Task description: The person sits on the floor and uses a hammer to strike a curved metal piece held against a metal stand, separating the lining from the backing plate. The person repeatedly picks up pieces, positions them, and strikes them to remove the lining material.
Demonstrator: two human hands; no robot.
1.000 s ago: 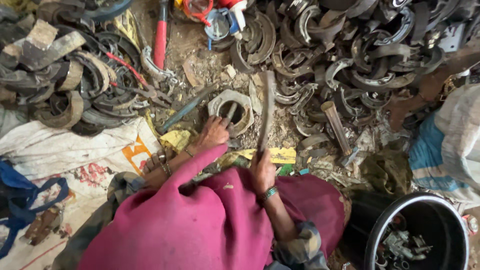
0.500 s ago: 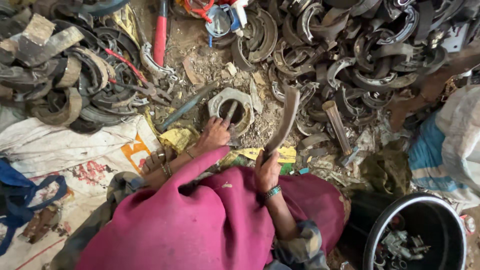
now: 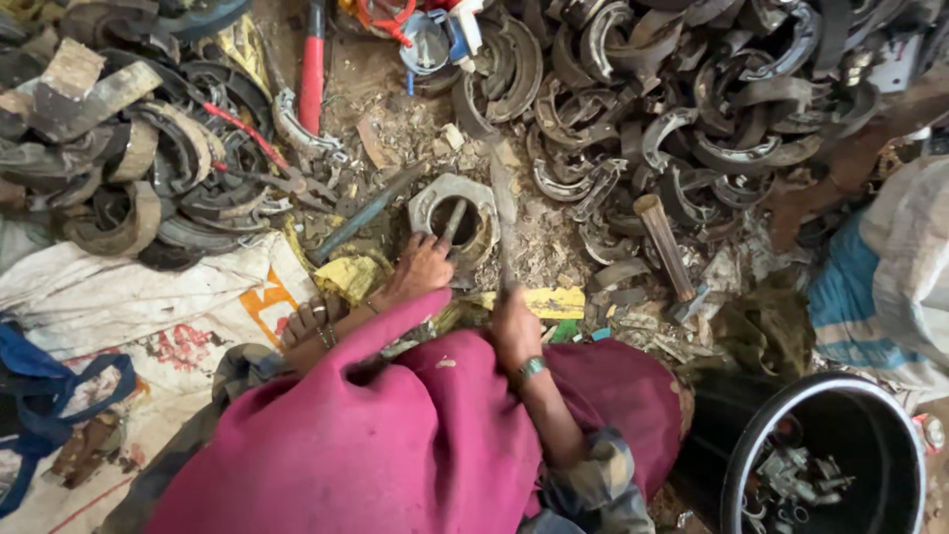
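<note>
At the far left a heap of curved, worn brake shoes (image 3: 129, 168) lies on the dirt floor, with a white printed sack (image 3: 119, 297) spread below it and a blue strap (image 3: 40, 396) across its edge. A red-handled tool (image 3: 312, 64) lies upright in the picture just right of the heap. A bare foot (image 3: 308, 321) rests on the sack's edge beside yellow scraps (image 3: 348, 277). The left hand (image 3: 420, 269) is closed around a short metal rod (image 3: 452, 222), whose tip sits inside the hole of a grey, ring-shaped metal block (image 3: 445, 193) lying on the floor among rubble. Just right of it, the right hand (image 3: 516, 326), wearing a green wristband, is clenched on the handle of a long flat metal bar (image 3: 504, 213), blurred and raised over the block's right side. A magenta cloth (image 3: 395, 435) covers the lap below. Further right lies a wooden-handled piece (image 3: 664, 245), then a larger pile of brake shoes (image 3: 712, 99), and at the lower right a black bucket (image 3: 743, 465) holding small metal parts.
</note>
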